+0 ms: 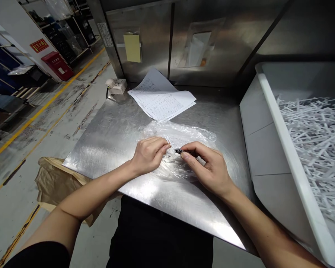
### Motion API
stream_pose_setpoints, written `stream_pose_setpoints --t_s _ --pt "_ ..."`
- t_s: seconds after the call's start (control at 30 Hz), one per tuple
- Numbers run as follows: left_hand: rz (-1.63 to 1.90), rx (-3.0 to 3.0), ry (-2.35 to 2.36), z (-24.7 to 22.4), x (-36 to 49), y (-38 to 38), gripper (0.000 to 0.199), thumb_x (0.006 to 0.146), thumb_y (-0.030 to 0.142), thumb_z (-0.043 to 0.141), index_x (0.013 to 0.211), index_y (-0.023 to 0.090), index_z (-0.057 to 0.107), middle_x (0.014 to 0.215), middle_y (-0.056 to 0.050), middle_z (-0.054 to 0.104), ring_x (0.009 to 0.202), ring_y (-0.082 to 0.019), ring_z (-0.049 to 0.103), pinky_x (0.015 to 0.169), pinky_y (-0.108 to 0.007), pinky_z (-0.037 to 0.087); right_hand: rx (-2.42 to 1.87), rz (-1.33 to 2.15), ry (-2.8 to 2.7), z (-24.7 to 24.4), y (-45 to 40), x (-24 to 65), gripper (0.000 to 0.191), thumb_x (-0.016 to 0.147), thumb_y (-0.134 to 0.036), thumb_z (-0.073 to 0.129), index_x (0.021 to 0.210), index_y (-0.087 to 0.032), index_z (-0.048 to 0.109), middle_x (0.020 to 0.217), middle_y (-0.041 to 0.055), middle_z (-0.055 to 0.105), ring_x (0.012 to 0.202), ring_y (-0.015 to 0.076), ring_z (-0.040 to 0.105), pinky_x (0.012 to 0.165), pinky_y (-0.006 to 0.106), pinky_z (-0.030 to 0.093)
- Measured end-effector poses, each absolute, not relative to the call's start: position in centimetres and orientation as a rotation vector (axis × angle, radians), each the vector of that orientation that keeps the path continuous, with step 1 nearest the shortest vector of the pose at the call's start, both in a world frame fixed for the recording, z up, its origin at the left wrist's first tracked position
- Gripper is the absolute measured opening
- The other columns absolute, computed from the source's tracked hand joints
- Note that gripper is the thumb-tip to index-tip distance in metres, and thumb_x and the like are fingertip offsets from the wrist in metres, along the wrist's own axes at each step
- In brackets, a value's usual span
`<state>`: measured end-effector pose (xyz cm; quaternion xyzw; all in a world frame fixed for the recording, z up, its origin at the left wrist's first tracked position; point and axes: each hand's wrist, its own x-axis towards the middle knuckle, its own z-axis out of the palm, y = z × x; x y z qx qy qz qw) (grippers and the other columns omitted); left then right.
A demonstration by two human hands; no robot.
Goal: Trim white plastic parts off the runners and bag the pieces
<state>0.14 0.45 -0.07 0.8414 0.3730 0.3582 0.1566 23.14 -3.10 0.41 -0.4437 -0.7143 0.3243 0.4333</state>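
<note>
My left hand (150, 154) is closed in a pinch over the work surface, with a thin white plastic piece (171, 146) at its fingertips. In my right hand (208, 165) is a small dark pair of nippers (179, 150), its tip pointing left, close to the white piece. The handles are mostly hidden by my fingers. Under both hands a clear plastic bag (181, 130) lies spread on the metal table (100, 137). Several small white and clear plastic pieces (169, 163) lie on the bag between my hands.
Printed sheets (162, 98) lie behind the bag, near a power socket (118, 86). A large white bin (284, 149) of thin white plastic strips (318, 141) stands at the right. An open brown paper bag (56, 182) sits below the table's left edge.
</note>
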Motion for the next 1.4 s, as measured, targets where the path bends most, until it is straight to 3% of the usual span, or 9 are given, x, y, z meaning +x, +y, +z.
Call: stream_pose_setpoints --t_s 0.5,1.03,1.4 --pt "1.05 2.448 1.066 -0.09 0.22 0.34 0.031 0.112 0.026 0.05 0.085 0.018 0.062 0.075 -0.002 0.065 0.07 -0.015 0.06 0.069 -0.029 0.044 -1.115 0.794 -1.817 0.19 -3.37 22.81 0.011 0.107 -0.03 0.064 0.104 -0.024 0.073 0.091 0.0011 0.076 0.079 0.0184 0.068 0.072 0.033 0.048" --pt "0.783 2.387 1.226 -0.33 0.21 0.12 0.023 0.108 0.025 0.056 0.09 0.018 0.069 0.077 0.0 0.072 0.07 -0.015 0.065 0.068 -0.028 0.04 -1.265 1.214 -1.496 -0.13 -2.89 22.17 0.028 0.097 -0.046 0.07 0.088 -0.02 0.075 0.071 0.0002 0.064 0.064 0.0154 0.053 0.058 0.031 0.037" --pt "0.964 2.466 1.031 -0.06 0.26 0.13 0.024 0.111 0.024 0.053 0.093 0.017 0.067 0.083 -0.002 0.072 0.073 -0.015 0.065 0.07 -0.027 0.044 -1.157 0.916 -1.547 0.12 -2.81 22.6 0.014 0.101 -0.033 0.069 0.096 -0.022 0.075 0.081 0.0003 0.07 0.068 0.0156 0.06 0.063 0.031 0.045"
